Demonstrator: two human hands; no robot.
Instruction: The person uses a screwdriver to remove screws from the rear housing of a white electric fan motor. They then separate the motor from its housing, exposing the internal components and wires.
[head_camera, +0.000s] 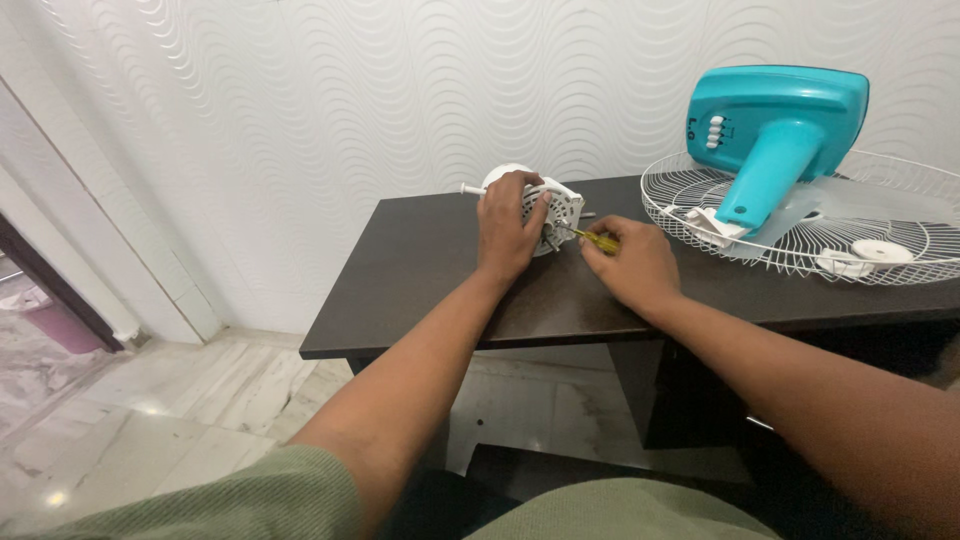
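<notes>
My left hand (507, 232) grips a white fan motor housing (556, 204) that stands on the dark table (420, 270), with a short white shaft sticking out to its left. My right hand (636, 264) holds a yellow-handled screwdriver (600, 240), its metal tip pointing left against the housing's slotted face. Both forearms reach in from the bottom of the view.
At the table's right end lies a white wire fan guard (800, 215). A teal fan base with white buttons (775, 125) rests on it, beside a white hub piece (865, 255). Behind is a wavy white wall; below left, a pale tiled floor.
</notes>
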